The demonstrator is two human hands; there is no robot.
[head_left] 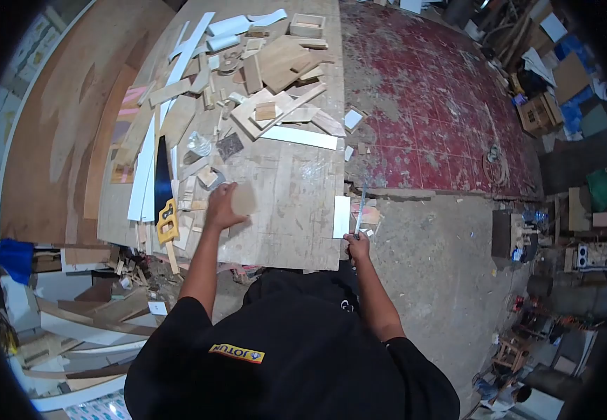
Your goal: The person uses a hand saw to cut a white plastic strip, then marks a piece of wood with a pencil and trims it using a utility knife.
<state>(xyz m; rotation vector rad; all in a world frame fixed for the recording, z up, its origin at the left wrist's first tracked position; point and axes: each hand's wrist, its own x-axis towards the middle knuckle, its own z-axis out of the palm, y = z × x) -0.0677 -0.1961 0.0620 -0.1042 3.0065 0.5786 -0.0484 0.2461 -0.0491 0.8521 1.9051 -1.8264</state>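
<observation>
My left hand (222, 207) is above the workbench, its thumb and fingers closed around the left side of a small beige wooden piece (245, 199), which is slightly blurred. At the bench's right edge, my right hand (359, 247) is closed on the lower end of a thin metal ruler (361, 210) that points away from me. A white rectangular board (342, 217) lies along the bench edge, just beyond and left of the right hand's fingers. A handsaw (167, 218) with a yellow handle rests left of my left hand, its dark blade pointing away.
Wood offcuts (282, 63) are heaped over the far part of the workbench (289, 231). Long white strips (146, 175) lie along its left side. Large plywood sheets (51, 126) stand at the left. Right of the bench is a worn red floor (429, 105), with cluttered tools and boxes beyond.
</observation>
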